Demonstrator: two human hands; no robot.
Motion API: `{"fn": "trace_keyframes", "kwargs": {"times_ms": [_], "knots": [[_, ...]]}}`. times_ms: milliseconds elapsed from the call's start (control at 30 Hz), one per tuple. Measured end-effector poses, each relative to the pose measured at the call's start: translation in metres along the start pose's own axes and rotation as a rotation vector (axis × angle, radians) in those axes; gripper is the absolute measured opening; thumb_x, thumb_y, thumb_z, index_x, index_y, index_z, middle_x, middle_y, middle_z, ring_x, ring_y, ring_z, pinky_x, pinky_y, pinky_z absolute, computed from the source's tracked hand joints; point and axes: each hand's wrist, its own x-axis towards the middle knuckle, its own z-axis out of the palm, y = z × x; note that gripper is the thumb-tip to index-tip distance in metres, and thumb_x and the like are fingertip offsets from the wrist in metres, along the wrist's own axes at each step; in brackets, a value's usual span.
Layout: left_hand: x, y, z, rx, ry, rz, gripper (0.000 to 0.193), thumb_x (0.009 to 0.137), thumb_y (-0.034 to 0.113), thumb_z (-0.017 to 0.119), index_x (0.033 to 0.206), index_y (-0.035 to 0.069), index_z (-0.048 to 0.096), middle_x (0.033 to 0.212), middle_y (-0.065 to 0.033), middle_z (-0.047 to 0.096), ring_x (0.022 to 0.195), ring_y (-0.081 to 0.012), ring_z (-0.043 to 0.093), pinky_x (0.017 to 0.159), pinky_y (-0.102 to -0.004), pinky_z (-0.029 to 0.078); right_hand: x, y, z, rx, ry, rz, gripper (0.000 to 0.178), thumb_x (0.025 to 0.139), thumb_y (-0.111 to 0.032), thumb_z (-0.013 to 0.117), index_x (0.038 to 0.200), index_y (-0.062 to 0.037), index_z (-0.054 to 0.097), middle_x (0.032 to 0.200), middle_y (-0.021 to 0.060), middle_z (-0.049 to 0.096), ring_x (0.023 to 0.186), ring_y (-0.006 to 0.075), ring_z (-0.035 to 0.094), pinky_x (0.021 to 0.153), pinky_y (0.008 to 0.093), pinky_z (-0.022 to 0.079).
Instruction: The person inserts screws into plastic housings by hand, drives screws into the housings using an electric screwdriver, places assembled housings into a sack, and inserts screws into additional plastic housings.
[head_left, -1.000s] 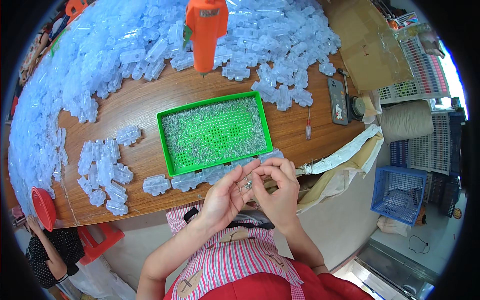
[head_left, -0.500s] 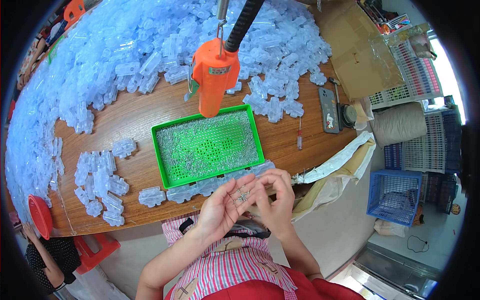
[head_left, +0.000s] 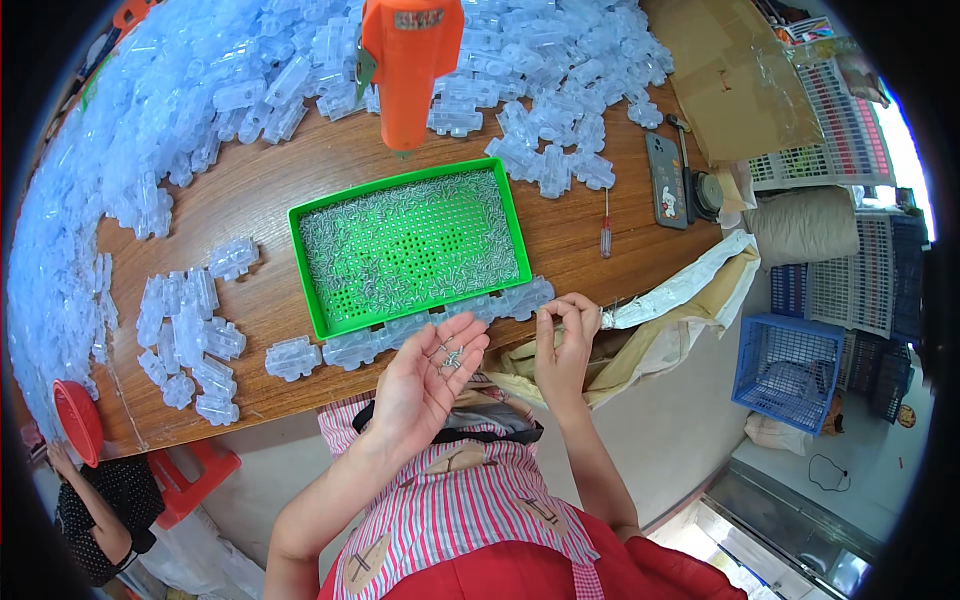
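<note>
My left hand [head_left: 408, 385] is palm up, cupped around several small silver screws [head_left: 452, 358]. To its right, my right hand [head_left: 565, 345] has thumb and fingertips pinched together; whatever is between them is too small to make out. It is close to the right end of a row of clear plastic parts [head_left: 350, 350] along the table edge. Just beyond the row lies a shallow green tray [head_left: 513, 220] with many more such screws scattered over its perforated bottom. An orange electric screwdriver [head_left: 408, 85] hangs above the table beyond the tray.
Clear plastic parts [head_left: 240, 110] are heaped across the far and left table. A smaller group [head_left: 190, 330] lies left of the tray. At right are a small screwdriver [head_left: 606, 240], a phone [head_left: 665, 180] and an open sack [head_left: 680, 300]. Another person [head_left: 105, 505] sits at far left.
My hands have drawn apart: the right moved rightward in a pinch, the left stays cupped with the screws. The view has shifted, so the table and hanging screwdriver appear higher.
</note>
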Motion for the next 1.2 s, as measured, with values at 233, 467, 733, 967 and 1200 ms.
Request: {"fn": "trace_keyframes", "kwargs": {"times_ms": [233,467,733,967,1200], "knots": [[-0.002,-0.001,0.001,-0.018,-0.015,-0.016,0.042,0.101,0.024,0.037,0.128,-0.006,0.046,0.128,-0.0175,0.054,0.116,-0.0232,0.055,0.101,-0.0323,0.046,-0.001,0.0,0.003,-0.04,0.006,-0.024,0.011,0.088,-0.011,0.06,0.095,-0.0033,0.056,0.104,0.0126,0.047,0.101,0.0297,0.043,0.089,0.0417,0.033],[-0.003,0.0,0.004,-0.023,-0.012,-0.022,0.042,0.1,0.024,0.037,0.128,-0.006,0.046,0.129,-0.0182,0.053,0.117,-0.0243,0.055,0.101,-0.0332,0.046,0.0,0.002,0.005,-0.029,0.057,-0.023,0.01,0.086,-0.005,0.063,0.091,-0.0013,0.055,0.101,0.0115,0.049,0.095,0.0237,0.048,0.083,0.033,0.039],[0.001,0.001,0.005,-0.036,-0.089,-0.011,0.045,0.101,0.025,0.035,0.132,-0.007,0.041,0.133,-0.0189,0.05,0.122,-0.0254,0.051,0.104,-0.0345,0.044,-0.001,-0.025,-0.012,0.159,0.078,0.074,0.011,0.083,-0.004,0.063,0.093,-0.0032,0.057,0.099,0.0107,0.053,0.092,0.0239,0.05,0.081,0.0335,0.04],[0.003,-0.004,0.003,-0.099,-0.203,-0.025,0.047,0.101,0.027,0.033,0.137,-0.004,0.038,0.138,-0.0182,0.045,0.125,-0.0226,0.049,0.105,-0.0344,0.042,-0.003,-0.076,-0.022,0.082,-0.105,-0.159,0.02,0.077,-0.007,0.07,0.097,-0.0102,0.068,0.097,0.0054,0.052,0.089,0.0215,0.046,0.076,0.0338,0.039],[0.0,-0.005,0.006,-0.018,-0.199,0.034,0.049,0.101,0.029,0.034,0.136,-0.005,0.038,0.139,-0.0179,0.045,0.125,-0.0217,0.048,0.104,-0.0337,0.042,-0.001,-0.078,-0.017,-0.027,-0.099,-0.255,0.02,0.073,-0.007,0.072,0.092,-0.0107,0.066,0.097,0.0041,0.053,0.087,0.0225,0.047,0.077,0.0353,0.039]]}}
